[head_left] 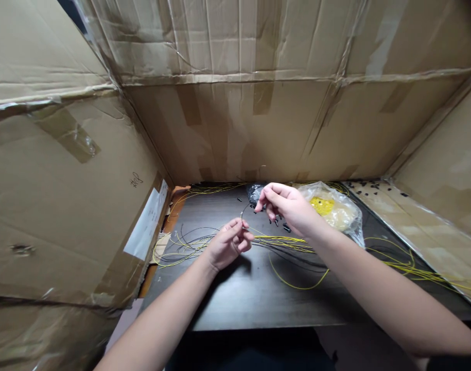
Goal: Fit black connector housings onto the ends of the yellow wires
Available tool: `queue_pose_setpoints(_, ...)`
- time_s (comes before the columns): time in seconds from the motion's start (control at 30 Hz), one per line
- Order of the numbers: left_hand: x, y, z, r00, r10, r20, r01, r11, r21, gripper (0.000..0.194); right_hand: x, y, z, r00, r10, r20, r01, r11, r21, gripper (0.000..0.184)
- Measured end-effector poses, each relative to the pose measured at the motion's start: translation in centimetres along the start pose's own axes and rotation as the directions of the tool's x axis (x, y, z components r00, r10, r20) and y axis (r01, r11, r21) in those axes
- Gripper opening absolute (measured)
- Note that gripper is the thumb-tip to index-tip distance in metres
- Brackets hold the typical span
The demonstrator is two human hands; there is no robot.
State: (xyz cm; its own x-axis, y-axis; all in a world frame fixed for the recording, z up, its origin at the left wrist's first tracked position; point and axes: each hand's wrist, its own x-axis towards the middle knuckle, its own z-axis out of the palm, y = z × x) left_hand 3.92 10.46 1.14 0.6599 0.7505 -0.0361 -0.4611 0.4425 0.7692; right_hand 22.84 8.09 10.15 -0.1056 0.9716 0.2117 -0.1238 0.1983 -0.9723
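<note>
My left hand [232,242] is closed in a pinch on a thin black wire [244,209] above the table. The wire bows upward from those fingertips toward my right hand [283,203]. My right fingers are also pinched together, and the wire's far end runs to them; the exact grip point is too small to make out. Below both hands lie loose yellow wires [283,238] and black wires [293,256], stretched across the table. Several small black tubular parts [285,226] are scattered just behind my right hand.
On the dark table [235,304] sits a clear plastic bag [345,219] holding small yellow pieces [322,205]. A dark plastic bag [255,192] lies farther back. Cardboard walls [235,134] enclose the back and both sides. More yellow wires [420,270] trail off right.
</note>
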Motion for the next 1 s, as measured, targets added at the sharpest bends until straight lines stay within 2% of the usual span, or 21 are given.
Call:
queue_pose_setpoints(0.1, 0.0, 0.1, -0.1, 0.997, 0.035, 0.064, -0.033, 0.999, -0.032, 0.024, 0.2, -0.3, 0.1, 0.999, 0.004, -0.038, -0.004, 1.0, 0.011, 0.037)
queue_pose_setpoints(0.17, 0.1, 0.2, -0.2, 0.997, 0.031, 0.07, -0.027, 0.998, -0.053, 0.024, 0.2, -0.7, -0.1, 0.996, -0.008, -0.091, 0.011, 0.999, 0.03, 0.037)
queue_pose_setpoints(0.27, 0.4, 0.3, -0.3, 0.998, 0.059, -0.029, -0.06, 0.997, -0.037, 0.027, 0.1, -1.5, -1.0, 0.973, -0.061, -0.222, 0.075, 0.996, 0.057, 0.034)
queue_pose_setpoints(0.37, 0.7, 0.4, -0.4, 0.979, 0.131, -0.157, -0.131, 0.991, 0.014, 0.027, 0.4, -2.3, -2.5, 0.913, -0.141, -0.384, 0.176, 0.983, 0.059, 0.03)
queue_pose_setpoints(0.43, 0.8, 0.4, -0.5, 0.976, 0.14, -0.165, -0.14, 0.99, 0.013, 0.026, 0.6, -2.6, -3.2, 0.883, -0.164, -0.44, 0.204, 0.978, 0.045, 0.029)
queue_pose_setpoints(0.5, 0.6, 0.4, -0.5, 0.987, 0.118, -0.107, -0.119, 0.993, -0.011, 0.026, 0.8, -2.6, -3.2, 0.892, -0.147, -0.428, 0.179, 0.983, 0.034, 0.03)
queue_pose_setpoints(0.53, 0.5, 0.4, -0.4, 0.993, 0.1, -0.067, -0.101, 0.995, -0.02, 0.027, 0.8, -2.4, -2.9, 0.914, -0.118, -0.388, 0.141, 0.99, 0.031, 0.031)
queue_pose_setpoints(0.63, 0.1, 0.4, -0.3, 0.999, 0.041, 0.026, -0.04, 0.998, -0.051, 0.027, 0.5, -1.2, -1.3, 0.983, 0.017, -0.183, -0.014, 1.0, 0.015, 0.036)
queue_pose_setpoints(0.73, 0.0, 0.6, -0.3, 0.999, 0.039, 0.031, -0.035, 0.993, -0.112, 0.023, -0.4, 0.3, 0.4, 0.994, 0.099, -0.036, -0.099, 0.995, 0.002, 0.04)
queue_pose_setpoints(0.87, 0.1, 1.2, -0.7, 0.994, 0.113, 0.0, -0.112, 0.981, -0.156, 0.016, -1.9, 1.6, 0.3, 0.986, 0.166, -0.021, -0.166, 0.986, -0.033, 0.039)
queue_pose_setpoints(1.0, 0.1, 1.6, -0.8, 0.989, 0.145, 0.01, -0.141, 0.977, -0.159, 0.016, -3.6, 1.9, -1.9, 0.969, 0.213, -0.128, -0.222, 0.973, -0.057, 0.042)
